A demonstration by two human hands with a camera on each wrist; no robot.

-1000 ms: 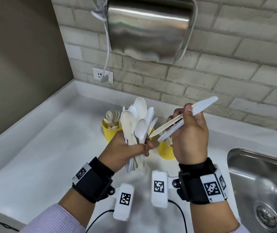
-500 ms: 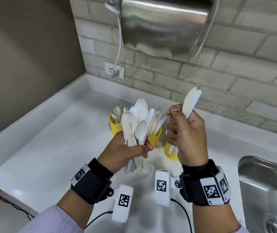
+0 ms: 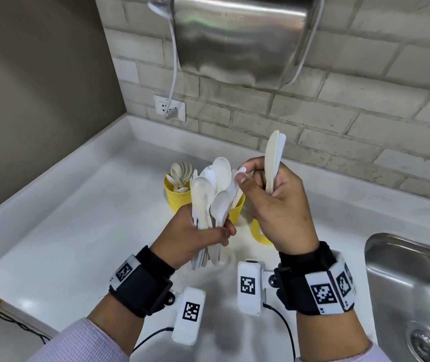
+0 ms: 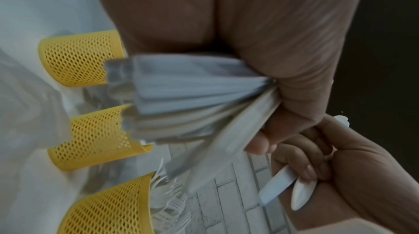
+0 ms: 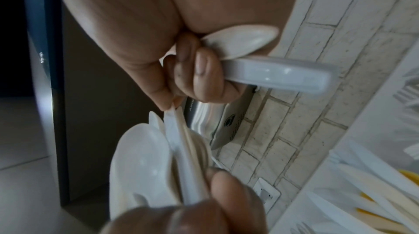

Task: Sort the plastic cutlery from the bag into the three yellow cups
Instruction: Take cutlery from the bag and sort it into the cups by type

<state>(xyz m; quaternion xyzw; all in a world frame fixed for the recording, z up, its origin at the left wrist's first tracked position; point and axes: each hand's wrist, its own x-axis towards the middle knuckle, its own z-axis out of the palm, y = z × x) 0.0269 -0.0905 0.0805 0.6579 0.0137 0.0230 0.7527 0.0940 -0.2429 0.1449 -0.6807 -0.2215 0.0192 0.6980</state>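
My left hand [image 3: 223,228] grips a fanned bunch of white plastic cutlery [image 3: 212,197], spoons in front and knives behind; its handles [image 4: 181,94] show in the left wrist view. My right hand [image 3: 245,178] holds two knives [image 3: 274,158] upright under its curled fingers, and its thumb and forefinger pinch the serrated tip of another knife in the bunch. Three yellow mesh cups stand behind: the left cup [image 3: 176,198] holds spoons, the middle cup [image 3: 238,211] is partly hidden, and the right cup [image 3: 259,235] sits behind my right hand. Forks fill one cup [image 4: 108,205].
A steel sink [image 3: 404,283] lies at the right of the white counter [image 3: 78,231]. A steel hand dryer [image 3: 240,35] hangs on the brick wall above, its cord running to a socket [image 3: 169,108]. A grey wall closes the left side.
My right hand has turned its two knives from slanting to upright and moved left to the bunch, where thumb and forefinger now pinch a knife tip. The left hand stayed put.
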